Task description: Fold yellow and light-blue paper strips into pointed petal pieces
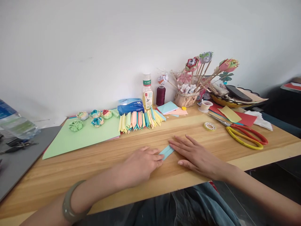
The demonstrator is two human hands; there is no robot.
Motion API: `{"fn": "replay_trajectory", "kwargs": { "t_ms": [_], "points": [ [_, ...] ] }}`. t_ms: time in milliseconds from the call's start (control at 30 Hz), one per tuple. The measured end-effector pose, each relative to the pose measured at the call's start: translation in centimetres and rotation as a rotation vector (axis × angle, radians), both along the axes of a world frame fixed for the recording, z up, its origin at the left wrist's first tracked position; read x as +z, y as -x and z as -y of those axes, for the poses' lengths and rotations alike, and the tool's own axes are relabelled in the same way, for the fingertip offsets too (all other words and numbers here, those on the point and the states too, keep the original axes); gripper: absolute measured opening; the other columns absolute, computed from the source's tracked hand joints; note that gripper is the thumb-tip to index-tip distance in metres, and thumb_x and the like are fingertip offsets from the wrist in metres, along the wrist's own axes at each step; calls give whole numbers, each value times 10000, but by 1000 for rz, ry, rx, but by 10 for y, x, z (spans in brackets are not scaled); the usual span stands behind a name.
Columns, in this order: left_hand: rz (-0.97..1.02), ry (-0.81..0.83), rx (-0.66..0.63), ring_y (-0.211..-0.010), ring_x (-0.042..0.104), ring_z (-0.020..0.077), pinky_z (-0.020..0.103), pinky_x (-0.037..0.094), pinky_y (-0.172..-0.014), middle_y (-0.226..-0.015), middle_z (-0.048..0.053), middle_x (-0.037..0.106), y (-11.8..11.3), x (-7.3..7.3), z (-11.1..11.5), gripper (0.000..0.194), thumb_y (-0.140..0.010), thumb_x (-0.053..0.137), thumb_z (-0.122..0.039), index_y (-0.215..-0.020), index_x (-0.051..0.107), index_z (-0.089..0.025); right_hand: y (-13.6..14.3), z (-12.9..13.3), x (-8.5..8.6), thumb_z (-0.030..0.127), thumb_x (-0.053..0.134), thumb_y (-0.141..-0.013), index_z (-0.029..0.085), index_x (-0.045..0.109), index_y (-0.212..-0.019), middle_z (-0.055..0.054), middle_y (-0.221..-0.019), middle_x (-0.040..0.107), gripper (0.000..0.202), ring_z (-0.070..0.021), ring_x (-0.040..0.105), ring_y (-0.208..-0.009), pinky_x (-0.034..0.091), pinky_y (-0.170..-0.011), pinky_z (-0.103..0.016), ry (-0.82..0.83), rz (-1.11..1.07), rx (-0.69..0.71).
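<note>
A small strip of light blue paper [167, 152] lies on the wooden table [94, 163] between my hands, with a crease line along it. My left hand [143, 161] rests at the strip's left end, its fingers bent close together over the edge. Flat on the table, my right hand [196, 153] has its fingers spread, and the fingertips touch the strip's right end. Beyond the strip stands a row of folded paper pieces [139, 121] in yellow, green, pink and blue.
Red and yellow scissors [244, 135] and a tape roll [209, 126] lie at right. Green paper [94, 139] holds several paper flowers [76, 126] at left. Behind are a bottle [147, 94], purple thread [161, 95], a flower basket [185, 99] and a blue packet [130, 107].
</note>
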State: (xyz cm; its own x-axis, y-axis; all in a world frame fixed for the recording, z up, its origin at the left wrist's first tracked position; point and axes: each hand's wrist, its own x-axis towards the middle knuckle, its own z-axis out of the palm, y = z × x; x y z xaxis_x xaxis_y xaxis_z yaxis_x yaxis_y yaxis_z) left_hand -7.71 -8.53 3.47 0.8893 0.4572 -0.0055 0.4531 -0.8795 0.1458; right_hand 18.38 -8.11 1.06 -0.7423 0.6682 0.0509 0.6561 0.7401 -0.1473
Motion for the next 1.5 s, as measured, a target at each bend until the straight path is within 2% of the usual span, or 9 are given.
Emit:
{"fn": "replay_trajectory", "kwargs": {
  "t_ms": [133, 367, 633, 767, 833, 967, 1067, 1300, 1500],
  "points": [
    [100, 18, -33, -1270, 422, 176, 341, 313, -1067, -1291, -13, 554, 5, -5, -11, 385, -847, 425, -29, -1114, 632, -214, 10, 5, 2, 398, 362, -956, 204, 171, -1459, -94, -1468, 302, 572, -237, 251, -1358, 196, -1099, -534, -60, -71, 26],
    [-106, -233, 19, -1261, 433, 262, 398, 344, -1025, -1365, 163, 448, 0, -14, 9, 372, -907, 421, -146, -1267, 504, -96, 20, 12, -1, 488, 401, -920, 163, 50, -1467, -134, -1502, 170, 727, -250, 163, -1379, 174, -1105, -524, 99, -44, 129],
    [-153, -221, 76, -991, 626, 230, 358, 429, -896, -1046, 108, 679, 4, 13, 16, 245, -853, 490, -77, -1050, 626, -129, 18, 11, -2, 543, 421, -891, 173, 44, -1467, -137, -1505, 160, 781, -267, 154, -1380, 153, -1102, -539, 114, -55, 129],
    [-103, -252, 63, -1322, 343, 237, 404, 313, -1031, -1435, 131, 361, 2, 9, 9, 458, -901, 390, -118, -1358, 364, -97, 19, 13, -2, 568, 408, -885, 149, 14, -1464, -152, -1504, 143, 816, -267, 141, -1383, 138, -1102, -547, 118, -43, 123],
    [-157, -236, 25, -1321, 348, 202, 397, 290, -1047, -1428, 107, 380, 1, 1, 8, 417, -919, 356, -131, -1333, 404, -123, 19, 13, -2, 566, 414, -883, 152, 18, -1464, -153, -1502, 150, 815, -268, 145, -1381, 137, -1101, -549, 121, -52, 119],
    [-112, -289, 26, -1298, 375, 225, 448, 263, -1055, -1296, 94, 543, -1, -8, 10, 316, -917, 399, -139, -1200, 539, -137, 20, 13, -1, 547, 426, -886, 164, 44, -1465, -149, -1498, 173, 793, -275, 162, -1376, 153, -1093, -558, 125, -78, 113],
    [52, -329, 77, -1114, 527, 252, 419, 395, -937, -1030, 98, 662, -8, -11, 8, 209, -911, 433, -154, -1001, 618, -117, 20, 13, 2, 539, 411, -896, 157, 63, -1464, -148, -1497, 182, 768, -276, 158, -1378, 152, -1089, -569, 141, -76, 114],
    [222, -325, 189, -870, 551, 215, 335, 497, -717, -857, 66, 619, -23, -25, 1, 148, -872, 560, -257, -842, 623, -127, 21, 13, 7, 560, 380, -899, 129, 79, -1465, -148, -1506, 169, 773, -276, 118, -1388, 142, -1096, -565, 171, -30, 104],
    [265, -353, 202, -824, 535, 191, 291, 488, -634, -811, 47, 609, -20, -33, 3, 142, -878, 548, -205, -799, 650, -147, 19, 5, 6, 293, 368, -956, 159, 469, -1308, -143, -1317, 512, 390, -262, 471, -1197, 401, -961, -470, -133, -114, 20]
  ]
}}
